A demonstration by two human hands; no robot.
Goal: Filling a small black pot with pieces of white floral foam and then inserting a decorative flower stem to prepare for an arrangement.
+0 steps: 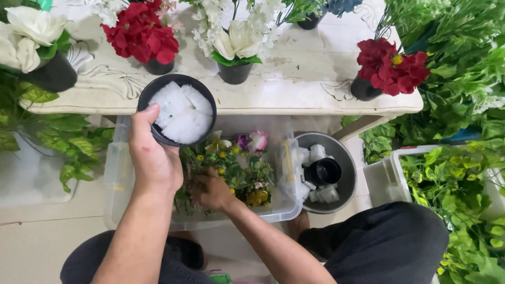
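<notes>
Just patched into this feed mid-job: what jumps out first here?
The left hand grips a black pot packed with white foam chunks, held over a clear plastic bin at centre. The right hand is buried among the small artificial flowers inside that bin. Beyond, red flower pots brighten a white table.

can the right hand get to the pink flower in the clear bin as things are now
Probably yes. The right hand is already in the clear bin, among the flowers, and the pink flower lies uncovered just beyond it.
</notes>
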